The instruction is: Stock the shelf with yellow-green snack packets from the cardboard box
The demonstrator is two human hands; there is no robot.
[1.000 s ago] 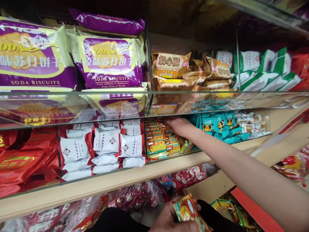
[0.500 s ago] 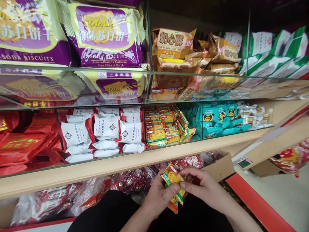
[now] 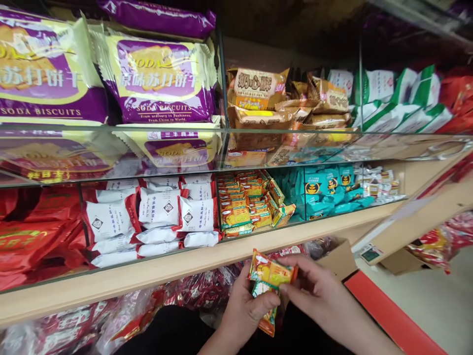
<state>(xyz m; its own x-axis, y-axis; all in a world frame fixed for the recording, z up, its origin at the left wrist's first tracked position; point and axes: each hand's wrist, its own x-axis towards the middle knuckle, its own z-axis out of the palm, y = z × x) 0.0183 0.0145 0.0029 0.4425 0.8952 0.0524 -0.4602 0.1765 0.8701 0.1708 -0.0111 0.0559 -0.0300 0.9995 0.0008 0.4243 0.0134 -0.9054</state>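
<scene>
While the left hand (image 3: 244, 305) grips yellow packets (image 3: 268, 272), thumb uppermost, the right hand (image 3: 316, 286) pinches one's end.

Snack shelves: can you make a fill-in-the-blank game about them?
The purple packs say "SODA ____".
The green-and-white packets sit to the ____ of the brown packets.
The left hand and right hand hold orange packets; similar ones sit between teal packets and ____ ones.
Missing: BISCUITS; right; white.
</scene>
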